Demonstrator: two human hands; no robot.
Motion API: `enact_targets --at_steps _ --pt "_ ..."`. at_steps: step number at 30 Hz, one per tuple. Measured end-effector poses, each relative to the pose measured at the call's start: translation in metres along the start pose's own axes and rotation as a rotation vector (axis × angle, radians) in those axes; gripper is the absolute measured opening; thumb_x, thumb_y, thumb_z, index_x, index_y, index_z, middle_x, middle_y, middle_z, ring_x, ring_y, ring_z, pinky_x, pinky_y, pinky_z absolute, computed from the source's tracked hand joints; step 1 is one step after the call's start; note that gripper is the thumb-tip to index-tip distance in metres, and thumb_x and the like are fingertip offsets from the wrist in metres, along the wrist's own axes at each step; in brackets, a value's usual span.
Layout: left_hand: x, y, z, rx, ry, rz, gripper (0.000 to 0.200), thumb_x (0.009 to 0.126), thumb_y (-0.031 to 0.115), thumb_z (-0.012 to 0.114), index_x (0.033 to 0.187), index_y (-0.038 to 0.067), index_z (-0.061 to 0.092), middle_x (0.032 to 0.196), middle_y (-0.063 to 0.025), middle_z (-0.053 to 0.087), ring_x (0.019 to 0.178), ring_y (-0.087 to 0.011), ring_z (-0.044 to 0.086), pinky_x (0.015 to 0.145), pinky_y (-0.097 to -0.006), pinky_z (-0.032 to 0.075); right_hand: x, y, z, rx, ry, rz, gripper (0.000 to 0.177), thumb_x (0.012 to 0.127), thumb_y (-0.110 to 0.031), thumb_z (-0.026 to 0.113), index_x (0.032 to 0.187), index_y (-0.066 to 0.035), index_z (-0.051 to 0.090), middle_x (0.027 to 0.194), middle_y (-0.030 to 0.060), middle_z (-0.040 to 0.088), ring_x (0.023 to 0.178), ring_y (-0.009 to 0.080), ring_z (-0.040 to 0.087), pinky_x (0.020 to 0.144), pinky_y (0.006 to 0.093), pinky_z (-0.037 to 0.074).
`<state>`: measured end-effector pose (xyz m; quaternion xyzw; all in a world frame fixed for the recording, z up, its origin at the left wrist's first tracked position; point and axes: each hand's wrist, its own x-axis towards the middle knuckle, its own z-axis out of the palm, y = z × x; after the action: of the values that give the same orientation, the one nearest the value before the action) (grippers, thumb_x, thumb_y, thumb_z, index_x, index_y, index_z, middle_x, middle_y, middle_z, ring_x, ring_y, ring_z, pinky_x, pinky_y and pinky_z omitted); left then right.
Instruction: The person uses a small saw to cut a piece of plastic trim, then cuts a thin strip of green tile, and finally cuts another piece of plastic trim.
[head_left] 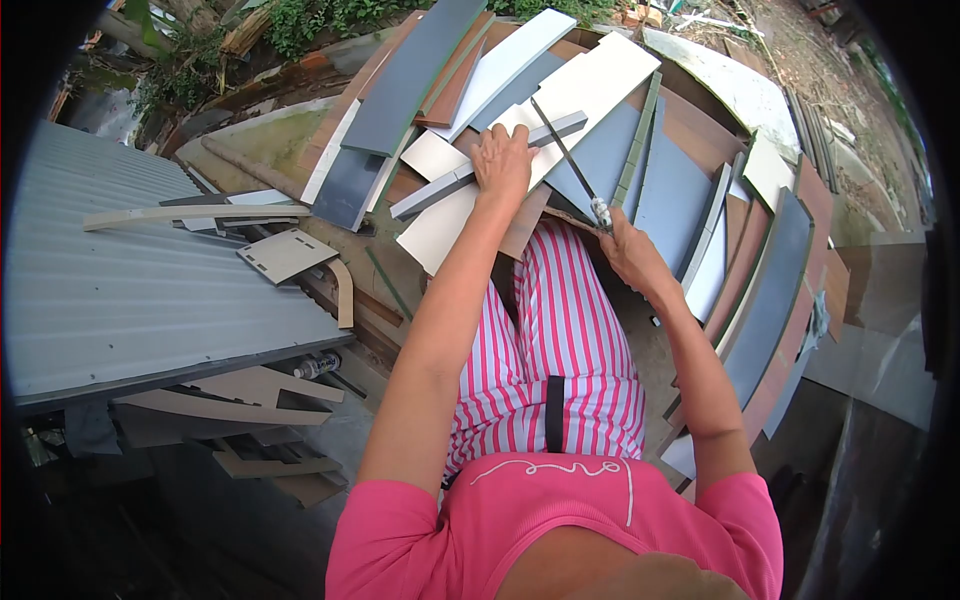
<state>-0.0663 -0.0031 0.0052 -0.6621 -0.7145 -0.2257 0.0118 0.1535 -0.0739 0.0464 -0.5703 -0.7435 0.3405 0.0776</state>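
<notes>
My left hand (503,160) is wrapped over a narrow grey strip (440,188), which lies across a long cream board (590,85). In my right hand (632,250) is the handle of a thin dark tool (568,150) that looks like a saw. Its long blade slants up and left from my right hand, and its far part crosses the grey strip just right of my left hand. The handle end looks wrapped in something pale. Under the cream board lie blue-grey panels (672,205) and brown ones.
A corrugated metal sheet (150,290) fills the left side, with curved offcuts (220,405) below its edge. A spray can (318,364) lies near its corner. Long boards (765,300) are stacked at the right, and more panels (415,75) lean at the upper left.
</notes>
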Motion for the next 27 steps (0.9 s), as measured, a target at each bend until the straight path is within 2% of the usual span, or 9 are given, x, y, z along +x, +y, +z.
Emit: enact_targets --at_steps 2,4,14,17,20,23,25,27 --pt "0.0 -0.001 0.001 -0.006 -0.003 0.0 0.026 0.082 0.027 0.07 0.097 0.008 0.061 0.097 -0.0137 0.059 0.098 -0.0329 0.056 0.078 -0.0483 0.041 -0.018 0.004 -0.001 -0.025 0.022 -0.004 0.034 0.098 -0.023 0.047 0.124 -0.003 0.04 0.084 0.0323 0.062 0.08 0.0473 0.063 0.071 0.052 0.046" --pt "0.0 -0.001 0.002 -0.018 0.007 0.001 0.026 0.082 0.028 0.069 0.097 0.008 0.061 0.096 -0.0138 0.059 0.097 -0.033 0.056 0.078 -0.0478 0.041 -0.034 0.001 -0.008 0.001 -0.006 0.034 0.036 0.096 -0.019 0.048 0.126 -0.001 0.039 0.083 0.0345 0.062 0.083 0.0511 0.061 0.074 0.0544 0.047" --pt "-0.024 0.026 -0.011 -0.077 -0.057 0.011 0.026 0.082 0.026 0.069 0.096 0.006 0.06 0.096 -0.0144 0.058 0.094 -0.0326 0.056 0.076 -0.0464 0.041 -0.074 0.004 -0.022 0.022 -0.008 0.102 0.038 0.096 -0.019 0.049 0.129 -0.003 0.04 0.082 0.0329 0.063 0.081 0.05 0.062 0.072 0.0518 0.048" --pt "-0.025 0.042 -0.018 -0.119 -0.082 0.074 0.027 0.084 0.026 0.068 0.096 0.004 0.058 0.096 -0.0161 0.057 0.091 -0.0356 0.06 0.072 -0.0478 0.046 -0.088 0.012 -0.034 0.039 0.034 0.127 0.039 0.096 -0.019 0.05 0.129 -0.003 0.041 0.081 0.0307 0.064 0.081 0.0489 0.063 0.072 0.0506 0.047" --pt "-0.026 0.065 -0.023 -0.23 -0.202 0.063 0.03 0.088 0.027 0.064 0.099 0.002 0.053 0.097 -0.02 0.055 0.081 -0.0422 0.064 0.067 -0.0506 0.051 -0.103 0.019 -0.042 0.052 0.106 0.171 0.039 0.095 -0.019 0.051 0.13 -0.005 0.042 0.082 0.0293 0.063 0.082 0.0466 0.063 0.072 0.0497 0.045" --pt "-0.027 0.082 -0.023 -0.245 -0.248 0.088 0.029 0.089 0.028 0.064 0.1 0.003 0.053 0.098 -0.0198 0.054 0.081 -0.0415 0.064 0.067 -0.0501 0.051 -0.119 0.022 -0.043 0.087 0.107 0.231 0.039 0.095 -0.02 0.051 0.13 -0.005 0.042 0.083 0.0298 0.063 0.082 0.0469 0.063 0.072 0.0498 0.045" --pt "-0.031 0.084 -0.006 -0.24 -0.201 0.13 0.026 0.087 0.025 0.066 0.1 0.006 0.054 0.099 -0.0181 0.052 0.079 -0.0387 0.064 0.066 -0.0482 0.051 -0.128 0.02 -0.042 0.077 0.131 0.229 0.04 0.095 -0.02 0.052 0.13 -0.003 0.042 0.083 0.03 0.063 0.081 0.0466 0.063 0.072 0.0496 0.046" --pt "-0.033 0.086 0.0 -0.149 -0.062 0.229 0.025 0.084 0.022 0.069 0.1 0.009 0.055 0.096 -0.0155 0.051 0.076 -0.0347 0.063 0.063 -0.0454 0.05 -0.135 0.012 -0.045 0.098 0.084 0.284 0.043 0.095 -0.02 0.052 0.132 -0.001 0.042 0.084 0.0301 0.064 0.081 0.0463 0.064 0.073 0.0492 0.046"
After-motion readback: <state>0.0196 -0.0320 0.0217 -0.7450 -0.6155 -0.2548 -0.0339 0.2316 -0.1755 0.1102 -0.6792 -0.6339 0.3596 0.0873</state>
